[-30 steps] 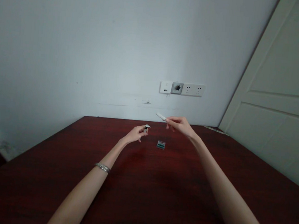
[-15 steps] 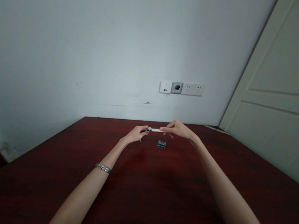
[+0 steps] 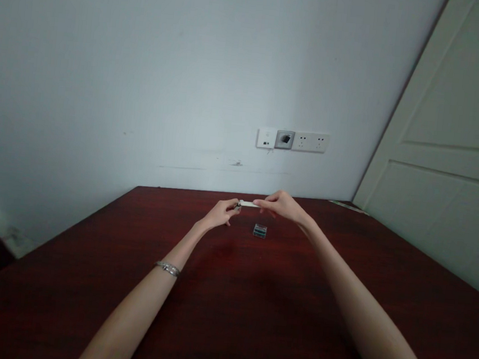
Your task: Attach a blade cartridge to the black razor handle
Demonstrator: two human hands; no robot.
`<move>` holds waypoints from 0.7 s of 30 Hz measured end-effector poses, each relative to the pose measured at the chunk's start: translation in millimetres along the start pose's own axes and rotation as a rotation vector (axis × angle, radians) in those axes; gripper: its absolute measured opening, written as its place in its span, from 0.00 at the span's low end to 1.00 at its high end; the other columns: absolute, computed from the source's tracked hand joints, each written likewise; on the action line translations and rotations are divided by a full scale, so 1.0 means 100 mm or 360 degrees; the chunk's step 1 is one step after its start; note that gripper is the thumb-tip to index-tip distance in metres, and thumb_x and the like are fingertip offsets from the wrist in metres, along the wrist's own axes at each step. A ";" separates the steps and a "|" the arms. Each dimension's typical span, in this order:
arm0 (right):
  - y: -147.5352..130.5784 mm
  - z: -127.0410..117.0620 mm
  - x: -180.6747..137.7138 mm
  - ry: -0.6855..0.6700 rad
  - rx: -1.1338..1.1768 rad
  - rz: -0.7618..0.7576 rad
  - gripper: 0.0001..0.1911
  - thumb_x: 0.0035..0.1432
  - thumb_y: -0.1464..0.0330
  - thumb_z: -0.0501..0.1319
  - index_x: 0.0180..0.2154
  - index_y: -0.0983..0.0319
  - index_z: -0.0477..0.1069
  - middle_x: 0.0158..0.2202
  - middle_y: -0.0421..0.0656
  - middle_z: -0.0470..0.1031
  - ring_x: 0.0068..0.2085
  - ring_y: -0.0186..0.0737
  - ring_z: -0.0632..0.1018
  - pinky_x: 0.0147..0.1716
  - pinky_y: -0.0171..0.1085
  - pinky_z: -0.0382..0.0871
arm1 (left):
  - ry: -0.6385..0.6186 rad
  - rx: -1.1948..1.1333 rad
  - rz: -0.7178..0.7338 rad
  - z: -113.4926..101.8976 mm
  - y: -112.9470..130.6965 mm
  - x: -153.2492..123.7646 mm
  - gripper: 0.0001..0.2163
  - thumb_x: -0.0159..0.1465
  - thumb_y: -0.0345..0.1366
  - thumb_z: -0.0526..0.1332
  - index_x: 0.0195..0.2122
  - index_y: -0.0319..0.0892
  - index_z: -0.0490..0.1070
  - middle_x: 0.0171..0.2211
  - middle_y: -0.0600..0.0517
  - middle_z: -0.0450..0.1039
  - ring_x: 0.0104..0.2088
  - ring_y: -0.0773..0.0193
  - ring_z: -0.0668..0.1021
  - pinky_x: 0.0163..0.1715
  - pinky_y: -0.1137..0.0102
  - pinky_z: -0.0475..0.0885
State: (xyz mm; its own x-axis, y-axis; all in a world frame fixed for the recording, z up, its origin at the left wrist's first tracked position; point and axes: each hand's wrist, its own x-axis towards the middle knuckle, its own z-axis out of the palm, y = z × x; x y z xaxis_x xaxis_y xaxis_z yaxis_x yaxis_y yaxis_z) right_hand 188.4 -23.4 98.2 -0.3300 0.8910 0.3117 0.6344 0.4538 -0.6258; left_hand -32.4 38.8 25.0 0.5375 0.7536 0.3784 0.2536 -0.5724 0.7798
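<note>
Silver band bracelet (image 3: pixel 168 268): on the left forearm, well apart from the work.
Dark red wood-grain desk (image 3: pixel 226 314): runs beneath both arms to the wall.
Small clear rectangular box with dark contents (image 3: pixel 260 230): on the desk, just nearer than the hands and below the gap between them; it does not block them.
Left hand (image 3: pixel 219 213): thumb and fingers pinched on a small dark-and-silver piece (image 3: pixel 239 205), mostly hidden.
Right hand (image 3: pixel 283 205): thumb and fingers closed on one end of a slim white flat stick (image 3: pixel 249 204).
Join: the stick's free end meets the left fingertips, nearly level above the desk; whether it touches the piece cannot be told.
Steadying: best to keep the left pinch firm, the stick in line, and the pressure light.
Pale wall (image 3: pixel 210 86): behind the desk, with white and grey sockets (image 3: pixel 292 140), clear of both hands.
</note>
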 end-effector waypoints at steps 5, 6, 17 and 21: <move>0.14 -0.14 -0.02 0.0113 0.0002 0.0019 0.30 0.47 0.46 0.58 0.21 0.67 0.75 0.11 0.37 0.59 0.16 0.27 0.59 0.18 0.32 0.50 | 0.0048 -0.0087 -0.0027 -0.03 -0.02 0.00 0.11 0.57 0.37 0.57 0.39 0.37 0.66 0.37 0.48 0.70 0.37 0.61 0.74 0.15 0.79 0.72; 0.13 -0.12 -0.02 0.0115 0.0012 0.0006 0.30 0.47 0.46 0.58 0.21 0.67 0.76 0.11 0.37 0.59 0.16 0.27 0.59 0.18 0.32 0.50 | 0.0053 -0.0078 -0.0033 -0.02 -0.03 0.00 0.11 0.57 0.36 0.56 0.39 0.37 0.67 0.37 0.48 0.70 0.38 0.61 0.74 0.15 0.79 0.72; 0.11 -0.02 0.01 0.0183 -0.0079 -0.0024 0.31 0.47 0.44 0.56 0.21 0.67 0.76 0.12 0.37 0.58 0.17 0.27 0.58 0.19 0.32 0.49 | 0.0055 -0.0082 -0.0042 -0.06 0.02 -0.01 0.11 0.57 0.38 0.57 0.38 0.37 0.67 0.37 0.48 0.70 0.37 0.61 0.74 0.16 0.77 0.73; 0.10 -0.07 -0.01 0.0236 -0.0082 0.0011 0.32 0.46 0.43 0.56 0.21 0.67 0.75 0.12 0.38 0.57 0.18 0.28 0.58 0.19 0.33 0.49 | 0.0069 -0.0061 -0.0076 -0.08 0.01 -0.01 0.11 0.56 0.39 0.58 0.37 0.37 0.67 0.37 0.49 0.70 0.36 0.62 0.73 0.16 0.78 0.72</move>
State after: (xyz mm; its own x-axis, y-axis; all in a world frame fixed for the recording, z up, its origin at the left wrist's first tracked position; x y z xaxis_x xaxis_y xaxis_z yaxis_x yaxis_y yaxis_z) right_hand 200.1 -19.5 97.1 -0.2208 0.8840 0.4120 0.6725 0.4439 -0.5922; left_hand -39.2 39.9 28.9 0.4902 0.7936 0.3605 0.2470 -0.5231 0.8157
